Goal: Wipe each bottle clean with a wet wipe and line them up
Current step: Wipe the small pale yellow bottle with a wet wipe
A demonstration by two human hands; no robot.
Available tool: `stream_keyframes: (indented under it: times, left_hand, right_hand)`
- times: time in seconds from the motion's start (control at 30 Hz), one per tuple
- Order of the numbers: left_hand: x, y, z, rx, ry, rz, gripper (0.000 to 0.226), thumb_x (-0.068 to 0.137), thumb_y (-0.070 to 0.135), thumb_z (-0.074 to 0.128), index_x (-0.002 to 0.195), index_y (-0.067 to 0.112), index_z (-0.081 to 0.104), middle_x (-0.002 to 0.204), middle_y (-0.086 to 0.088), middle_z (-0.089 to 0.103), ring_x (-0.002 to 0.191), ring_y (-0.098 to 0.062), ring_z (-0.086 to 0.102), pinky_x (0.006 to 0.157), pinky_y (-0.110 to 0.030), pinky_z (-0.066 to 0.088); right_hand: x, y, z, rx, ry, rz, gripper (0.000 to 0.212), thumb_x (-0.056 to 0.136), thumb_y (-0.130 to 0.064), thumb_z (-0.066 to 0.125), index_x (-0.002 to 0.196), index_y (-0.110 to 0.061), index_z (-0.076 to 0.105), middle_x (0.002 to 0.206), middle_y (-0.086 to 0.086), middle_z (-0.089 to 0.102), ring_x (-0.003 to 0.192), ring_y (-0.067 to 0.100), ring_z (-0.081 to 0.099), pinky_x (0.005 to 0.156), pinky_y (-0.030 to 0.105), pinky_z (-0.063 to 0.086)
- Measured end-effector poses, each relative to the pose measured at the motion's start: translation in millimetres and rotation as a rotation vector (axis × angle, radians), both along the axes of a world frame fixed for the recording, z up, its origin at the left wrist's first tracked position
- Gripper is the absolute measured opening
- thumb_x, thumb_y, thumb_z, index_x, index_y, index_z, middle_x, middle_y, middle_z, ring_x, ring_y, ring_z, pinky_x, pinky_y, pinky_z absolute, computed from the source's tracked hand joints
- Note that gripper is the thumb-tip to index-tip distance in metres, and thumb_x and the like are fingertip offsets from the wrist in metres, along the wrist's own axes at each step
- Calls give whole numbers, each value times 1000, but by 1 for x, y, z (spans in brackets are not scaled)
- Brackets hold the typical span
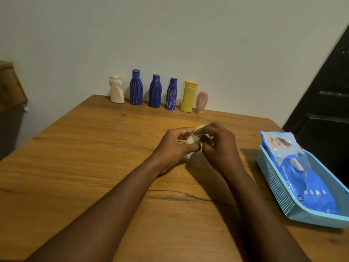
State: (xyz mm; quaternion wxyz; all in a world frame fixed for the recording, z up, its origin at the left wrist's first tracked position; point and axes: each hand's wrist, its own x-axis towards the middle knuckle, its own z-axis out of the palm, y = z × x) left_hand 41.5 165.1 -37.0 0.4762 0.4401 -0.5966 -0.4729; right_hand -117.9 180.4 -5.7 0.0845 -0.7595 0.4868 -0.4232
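At table [90, 152] centre: small pale-yellow plastic bottle [192, 142], gripped in left hand [173, 148]; right hand [219, 146] pinches white wet wipe [188, 155] against it. I'd turn bottle under wipe, cap included, then join far-edge row [155, 90].

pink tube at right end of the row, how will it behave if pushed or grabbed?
The pink tube stands on a narrow cap with a wider body above, so a push likely tips it. It looks like a soft squeeze tube, so probably light and yielding. White streaks on it may make it slick.
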Motion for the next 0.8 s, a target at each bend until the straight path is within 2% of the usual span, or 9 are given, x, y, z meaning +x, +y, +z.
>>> stream_keyframes:
  times: [0.03,0.13,0.2,0.27,0.37,0.43,0.53,0.63,0.8]
  left_hand:
    - [-1,-1,-1,-2,5,-3,55,85,13,84,135,29,70,131,5,71,123,-17,64,84,-32,59]
    - [-3,1,1,38,57,-27,57,83,11,85,135,29,70,127,2,72,113,-26,70,76,-44,65]
    - [-2,1,2,15,34,-27,55,84,13,85,134,29,71,126,5,72,115,-23,69,80,-39,63]
    - [1,1,2,-27,-21,-24,47,87,14,82,131,27,72,124,11,74,118,-11,67,87,-26,53]
    - [6,1,1,-26,-15,-9,44,89,9,79,130,23,73,126,9,74,121,-8,65,94,-26,53]
    - [5,2,0,-19,-15,6,49,89,10,79,135,22,70,130,7,72,121,-9,65,91,-25,55]
    - [1,2,2,7,25,-2,52,87,11,81,136,26,69,125,5,74,114,-18,70,85,-37,64]
    - [-4,1,2,-8,24,9,53,86,10,82,135,24,69,122,4,75,112,-19,70,83,-38,64]
    - [3,-2,-2,-27,4,26,47,87,9,80,131,24,71,123,6,75,120,-17,69,102,-48,58]
  right_hand:
    - [-1,-3,0,-26,-29,-42,26,87,2,69,105,-16,75,104,-1,64,93,10,60,81,33,57]
    - [-1,-9,2,-91,-102,-125,26,86,3,70,104,-16,75,105,1,65,95,11,61,81,36,58]
    - [1,-10,3,-113,-69,-101,25,87,2,70,105,-15,74,105,1,64,96,14,60,81,39,58]
    - [6,-6,2,-96,22,-24,24,87,-2,70,106,-16,74,107,1,62,99,16,59,83,38,57]
    - [10,3,1,16,134,84,25,87,0,69,107,-16,74,110,0,61,101,16,58,87,33,55]
    - [6,4,1,46,112,101,26,87,3,68,105,-15,76,108,0,64,98,15,60,83,28,53]
    - [0,-1,1,-10,29,14,26,87,4,69,104,-15,76,107,0,65,95,12,60,80,27,54]
    - [-2,-6,2,-72,-40,-103,29,87,5,69,106,-16,75,108,1,65,97,11,61,84,32,58]
    - [9,-1,0,-48,107,66,30,87,2,67,110,-16,75,110,0,61,101,14,57,85,31,54]
